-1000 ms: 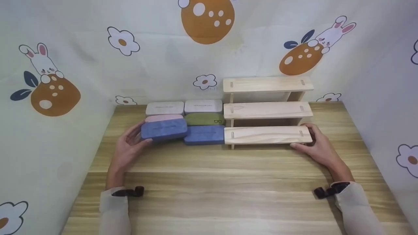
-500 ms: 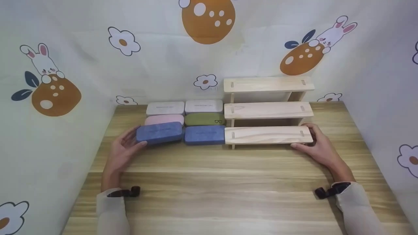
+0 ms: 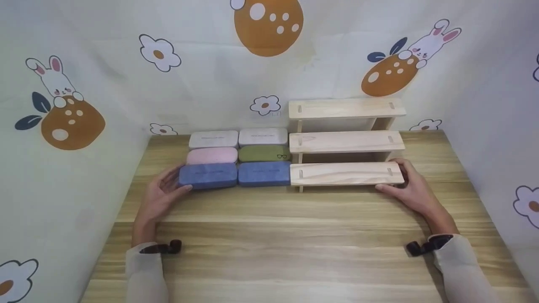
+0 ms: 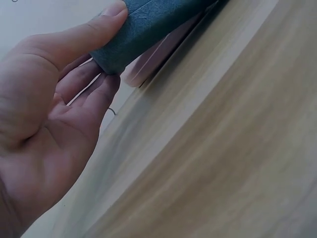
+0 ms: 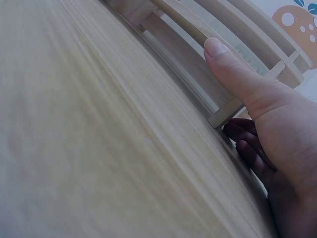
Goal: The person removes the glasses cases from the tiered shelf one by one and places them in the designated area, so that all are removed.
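Note:
My left hand [image 3: 162, 193] grips the left end of a blue glasses case [image 3: 208, 175], thumb on the near side and fingers behind. In the left wrist view the case [image 4: 148, 29] looks raised off the wood. A second blue glasses case [image 3: 264, 173] lies to its right, against a three-tier wooden rack [image 3: 345, 173]. My right hand [image 3: 414, 189] holds the right end of the rack's lowest shelf; in the right wrist view the thumb lies on the shelf's front edge and the fingers curl behind the leg [image 5: 225, 113].
Behind the blue cases lie a pink glasses case [image 3: 212, 155] and a green one [image 3: 263, 153] with a spectacles mark. Two white cases [image 3: 214, 139] form the back row. A patterned cloth [image 3: 202, 84] rises behind the wooden table [image 3: 269, 244].
My left hand first drew the tilted blue case leftward, off its neighbour, uncovering the pink case. It then shifted slightly right and levelled beside the other blue case. My right hand stayed put.

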`<move>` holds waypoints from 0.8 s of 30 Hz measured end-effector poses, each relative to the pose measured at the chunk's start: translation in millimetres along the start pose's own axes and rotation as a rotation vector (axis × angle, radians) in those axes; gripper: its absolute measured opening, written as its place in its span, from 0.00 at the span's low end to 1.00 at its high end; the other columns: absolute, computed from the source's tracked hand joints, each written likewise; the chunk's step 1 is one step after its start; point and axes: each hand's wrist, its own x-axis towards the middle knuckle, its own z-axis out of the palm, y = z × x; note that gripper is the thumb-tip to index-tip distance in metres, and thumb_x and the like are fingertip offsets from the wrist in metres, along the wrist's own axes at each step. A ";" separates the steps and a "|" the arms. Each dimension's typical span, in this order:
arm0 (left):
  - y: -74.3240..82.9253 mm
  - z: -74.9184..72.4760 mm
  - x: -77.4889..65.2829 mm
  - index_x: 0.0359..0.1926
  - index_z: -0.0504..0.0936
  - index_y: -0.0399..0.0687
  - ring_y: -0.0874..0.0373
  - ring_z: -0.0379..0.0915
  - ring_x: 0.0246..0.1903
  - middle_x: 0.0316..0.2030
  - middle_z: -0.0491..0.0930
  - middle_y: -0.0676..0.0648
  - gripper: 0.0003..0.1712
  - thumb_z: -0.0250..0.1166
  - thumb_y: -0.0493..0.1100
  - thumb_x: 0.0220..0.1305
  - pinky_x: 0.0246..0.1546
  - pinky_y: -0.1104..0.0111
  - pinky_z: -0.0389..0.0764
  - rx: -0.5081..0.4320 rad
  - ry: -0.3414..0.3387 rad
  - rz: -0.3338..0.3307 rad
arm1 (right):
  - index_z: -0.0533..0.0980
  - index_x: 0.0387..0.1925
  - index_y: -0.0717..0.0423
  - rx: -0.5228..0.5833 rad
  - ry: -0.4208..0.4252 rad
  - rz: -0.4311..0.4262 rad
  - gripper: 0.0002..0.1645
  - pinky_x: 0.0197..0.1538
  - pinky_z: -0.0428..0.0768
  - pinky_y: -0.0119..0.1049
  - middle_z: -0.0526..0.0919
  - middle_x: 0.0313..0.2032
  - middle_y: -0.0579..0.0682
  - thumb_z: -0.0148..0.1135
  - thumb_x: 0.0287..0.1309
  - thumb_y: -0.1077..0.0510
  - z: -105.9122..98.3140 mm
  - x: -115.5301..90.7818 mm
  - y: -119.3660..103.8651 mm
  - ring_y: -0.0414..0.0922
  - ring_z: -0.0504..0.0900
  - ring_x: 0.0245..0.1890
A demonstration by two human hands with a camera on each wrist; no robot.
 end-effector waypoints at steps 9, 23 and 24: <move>-7.3 2.1 0.7 0.82 0.64 0.42 0.43 0.54 0.84 0.84 0.60 0.40 0.46 0.75 0.33 0.68 0.76 0.80 0.68 0.023 -0.063 -0.027 | 0.68 0.72 0.52 -0.020 0.001 -0.009 0.50 0.64 0.65 0.16 0.84 0.61 0.54 0.86 0.55 0.47 -0.4 -0.4 -0.1 0.27 0.76 0.55; -6.1 6.9 2.3 0.78 0.71 0.41 0.42 0.63 0.81 0.80 0.67 0.37 0.43 0.79 0.37 0.65 0.71 0.79 0.74 0.077 0.037 -0.093 | 0.69 0.72 0.50 -0.030 0.004 -0.001 0.49 0.65 0.65 0.22 0.84 0.59 0.53 0.86 0.54 0.46 -0.9 -0.3 0.1 0.29 0.76 0.55; -5.8 7.2 2.2 0.78 0.72 0.42 0.42 0.63 0.80 0.80 0.67 0.38 0.43 0.79 0.37 0.65 0.70 0.79 0.75 0.082 0.038 -0.097 | 0.69 0.72 0.50 -0.035 0.002 -0.002 0.50 0.65 0.66 0.22 0.84 0.59 0.53 0.86 0.55 0.46 -1.0 -0.2 0.5 0.29 0.76 0.55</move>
